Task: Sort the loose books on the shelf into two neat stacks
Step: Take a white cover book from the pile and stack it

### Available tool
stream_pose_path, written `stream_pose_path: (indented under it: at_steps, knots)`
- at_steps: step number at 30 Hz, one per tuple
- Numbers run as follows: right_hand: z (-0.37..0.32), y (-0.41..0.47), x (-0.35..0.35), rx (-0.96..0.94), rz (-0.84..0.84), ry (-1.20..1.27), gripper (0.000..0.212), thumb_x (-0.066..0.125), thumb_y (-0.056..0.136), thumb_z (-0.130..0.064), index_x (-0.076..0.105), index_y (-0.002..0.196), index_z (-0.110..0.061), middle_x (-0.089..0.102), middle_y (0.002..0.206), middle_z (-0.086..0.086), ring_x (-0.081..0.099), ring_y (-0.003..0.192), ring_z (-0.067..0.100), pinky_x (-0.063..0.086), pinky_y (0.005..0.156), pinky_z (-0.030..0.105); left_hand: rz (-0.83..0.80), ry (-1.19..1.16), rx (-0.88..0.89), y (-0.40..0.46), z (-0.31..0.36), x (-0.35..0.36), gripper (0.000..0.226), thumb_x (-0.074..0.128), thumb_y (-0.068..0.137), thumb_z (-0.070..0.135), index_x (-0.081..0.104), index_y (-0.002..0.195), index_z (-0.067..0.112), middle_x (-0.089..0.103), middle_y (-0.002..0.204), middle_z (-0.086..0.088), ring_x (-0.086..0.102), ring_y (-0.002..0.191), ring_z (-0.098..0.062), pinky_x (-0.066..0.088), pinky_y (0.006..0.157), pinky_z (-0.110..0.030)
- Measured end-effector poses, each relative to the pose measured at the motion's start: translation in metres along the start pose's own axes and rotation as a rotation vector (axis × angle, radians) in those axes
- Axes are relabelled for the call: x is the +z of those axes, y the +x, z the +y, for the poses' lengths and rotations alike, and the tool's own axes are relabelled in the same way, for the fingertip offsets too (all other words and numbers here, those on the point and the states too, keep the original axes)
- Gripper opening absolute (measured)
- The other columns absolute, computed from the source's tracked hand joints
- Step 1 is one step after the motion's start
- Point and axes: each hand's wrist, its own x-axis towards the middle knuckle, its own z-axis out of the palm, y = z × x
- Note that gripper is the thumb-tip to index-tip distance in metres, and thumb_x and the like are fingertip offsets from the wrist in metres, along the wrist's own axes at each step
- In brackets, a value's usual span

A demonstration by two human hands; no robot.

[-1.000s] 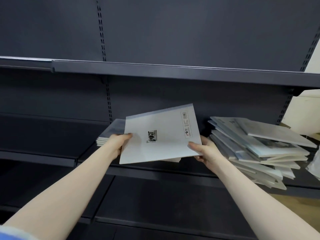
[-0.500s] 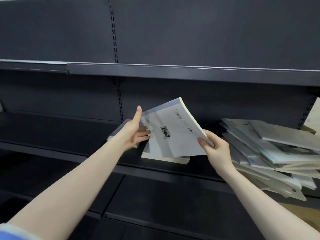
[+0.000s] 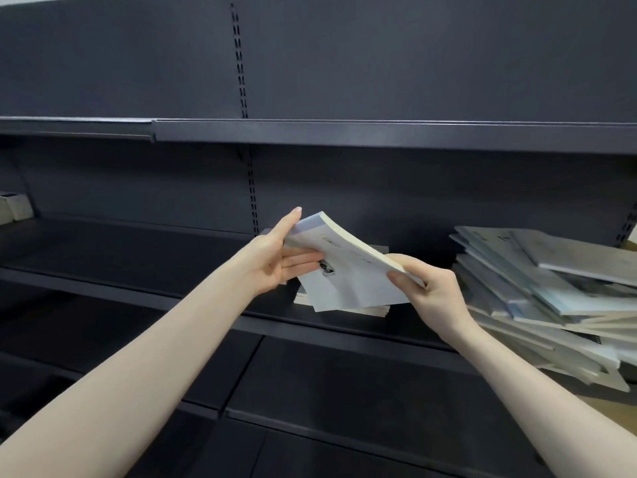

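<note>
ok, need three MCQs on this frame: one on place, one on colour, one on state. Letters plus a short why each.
1. Where is the messy pile of books?
A. at the shelf's right end
B. on the top shelf
C. on the floor at far left

2. What colour is the shelving?
A. white
B. dark grey
C. red

3. How is the held book being handled?
A. lying flat and untouched
B. gripped by one hand only
C. held tilted by both hands

Answers:
1. A, since the fanned, uneven pile sits to the right of the hands.
2. B, as the shelf boards and back panel are all dark grey.
3. C, because the left hand grips its upper left corner and the right hand pinches its right edge, above a small stack on the shelf.
</note>
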Motion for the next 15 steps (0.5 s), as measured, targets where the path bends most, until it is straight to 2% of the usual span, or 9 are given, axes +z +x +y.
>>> stream_pose_path:
  at_steps: [2, 4, 6, 8, 12, 15]
  knots:
    - [-0.005, 0.0, 0.0, -0.01, -0.003, 0.005, 0.038, 0.059, 0.093, -0.007, 0.064, 0.1, -0.043, 0.06, 0.098, -0.045, 0.057, 0.096, -0.016, 0.041, 0.081, 0.004, 0.003, -0.066, -0.025, -0.003, 0.005, -0.001, 0.035, 0.067, 0.086, 0.028, 0.059, 0.111, 0.005, 0.07, 0.091, -0.021, 0.073, 0.077, -0.028, 0.06, 0.06, -0.032]
    - [-0.007, 0.0, 0.001, -0.003, 0.002, 0.021, 0.038, 0.061, 0.091, -0.007, 0.064, 0.098, -0.044, 0.063, 0.097, -0.039, 0.059, 0.091, -0.009, 0.043, 0.076, 0.009, -0.013, -0.116, -0.05, -0.004, 0.01, -0.002, 0.044, 0.065, 0.085, 0.016, 0.056, 0.125, -0.001, 0.068, 0.099, -0.024, 0.072, 0.086, -0.032, 0.06, 0.06, -0.032]
    - [-0.008, 0.0, 0.001, 0.008, 0.028, 0.058, 0.037, 0.064, 0.089, -0.008, 0.066, 0.092, -0.045, 0.066, 0.094, -0.032, 0.06, 0.088, -0.002, 0.045, 0.074, 0.015, -0.023, -0.177, -0.071, -0.005, 0.013, -0.004, 0.05, 0.062, 0.084, 0.007, 0.051, 0.131, -0.003, 0.067, 0.106, -0.025, 0.07, 0.093, -0.035, 0.061, 0.062, -0.032]
    - [-0.009, 0.0, 0.0, 0.023, 0.048, 0.083, 0.036, 0.068, 0.086, -0.01, 0.066, 0.085, -0.046, 0.067, 0.091, -0.029, 0.06, 0.086, -0.001, 0.044, 0.072, 0.013, -0.028, -0.226, -0.091, -0.005, 0.014, -0.006, 0.054, 0.061, 0.083, 0.003, 0.047, 0.134, -0.004, 0.064, 0.113, -0.028, 0.071, 0.09, -0.035, 0.061, 0.061, -0.033]
    - [-0.007, -0.001, 0.0, 0.068, 0.044, 0.092, 0.03, 0.068, 0.086, -0.015, 0.066, 0.084, -0.045, 0.069, 0.089, -0.025, 0.06, 0.084, 0.004, 0.044, 0.071, 0.013, -0.044, -0.254, -0.125, -0.008, 0.011, -0.009, 0.048, 0.057, 0.085, 0.002, 0.048, 0.131, -0.006, 0.061, 0.116, -0.032, 0.072, 0.068, -0.032, 0.06, 0.066, -0.031]
    - [-0.002, -0.004, -0.001, 0.096, 0.029, 0.102, 0.022, 0.065, 0.087, -0.022, 0.067, 0.086, -0.044, 0.069, 0.091, -0.026, 0.06, 0.086, 0.017, 0.045, 0.074, 0.023, -0.039, -0.248, -0.128, -0.012, 0.009, -0.01, 0.034, 0.057, 0.084, -0.001, 0.055, 0.117, -0.005, 0.063, 0.113, -0.031, 0.072, 0.077, -0.034, 0.059, 0.068, -0.029]
